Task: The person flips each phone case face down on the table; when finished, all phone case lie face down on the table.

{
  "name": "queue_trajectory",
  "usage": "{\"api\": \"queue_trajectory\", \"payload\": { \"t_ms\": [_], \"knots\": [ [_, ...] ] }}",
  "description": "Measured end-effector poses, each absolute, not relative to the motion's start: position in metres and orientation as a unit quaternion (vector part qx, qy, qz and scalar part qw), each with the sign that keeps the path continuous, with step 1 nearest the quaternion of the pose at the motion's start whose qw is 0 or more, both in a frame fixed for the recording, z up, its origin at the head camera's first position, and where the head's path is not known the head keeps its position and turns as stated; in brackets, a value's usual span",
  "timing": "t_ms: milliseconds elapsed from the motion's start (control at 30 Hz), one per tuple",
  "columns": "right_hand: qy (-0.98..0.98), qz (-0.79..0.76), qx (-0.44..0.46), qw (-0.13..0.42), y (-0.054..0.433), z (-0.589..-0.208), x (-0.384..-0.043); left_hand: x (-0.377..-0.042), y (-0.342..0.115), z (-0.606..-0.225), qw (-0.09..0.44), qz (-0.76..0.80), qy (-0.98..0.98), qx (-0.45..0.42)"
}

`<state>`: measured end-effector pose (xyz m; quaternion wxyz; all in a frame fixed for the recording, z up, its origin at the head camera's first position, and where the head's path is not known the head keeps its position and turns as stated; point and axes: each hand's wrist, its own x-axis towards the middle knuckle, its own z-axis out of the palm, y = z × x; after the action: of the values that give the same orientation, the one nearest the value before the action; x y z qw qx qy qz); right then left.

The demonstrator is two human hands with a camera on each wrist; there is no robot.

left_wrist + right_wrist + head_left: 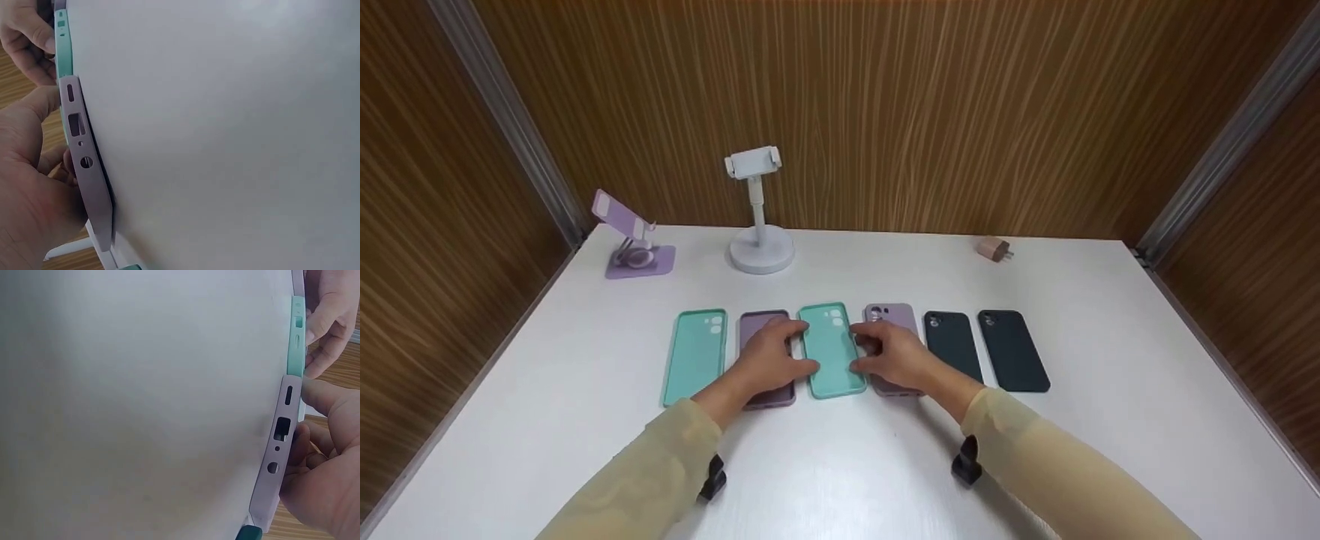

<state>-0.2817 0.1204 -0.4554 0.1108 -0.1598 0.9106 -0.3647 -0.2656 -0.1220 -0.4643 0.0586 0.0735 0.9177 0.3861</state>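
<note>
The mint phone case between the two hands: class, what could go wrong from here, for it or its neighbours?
The mint phone case is touched at its side edges by fingertips, so uneven movement might twist it or let it slip.
The left hand lies over the purple case and could nudge it askew.
Likewise, the right hand overlaps the lilac case and might drag it.

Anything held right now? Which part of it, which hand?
The mint-green phone case between the hands, by its long side edges: left hand on the left edge, right hand on the right.
</note>
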Motion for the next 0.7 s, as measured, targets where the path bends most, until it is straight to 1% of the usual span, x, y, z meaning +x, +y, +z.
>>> {"api": "queue_trajectory", "payload": {
  "t_ms": [167,433,700],
  "knots": [
    [0.912,-0.357,-0.17,0.107,0.121,-0.457,-0.283,-0.266,-0.118,-0.463,0.043,0.374,0.923,0.079],
    [0.919,-0.341,-0.167,0.109,0.12,-0.455,-0.281,-0.264,-0.113,-0.452,0.062,0.37,0.925,0.058],
    [0.923,-0.328,-0.173,0.099,0.116,-0.45,-0.28,-0.263,-0.108,-0.435,0.048,0.391,0.918,0.037]
  ]
}}
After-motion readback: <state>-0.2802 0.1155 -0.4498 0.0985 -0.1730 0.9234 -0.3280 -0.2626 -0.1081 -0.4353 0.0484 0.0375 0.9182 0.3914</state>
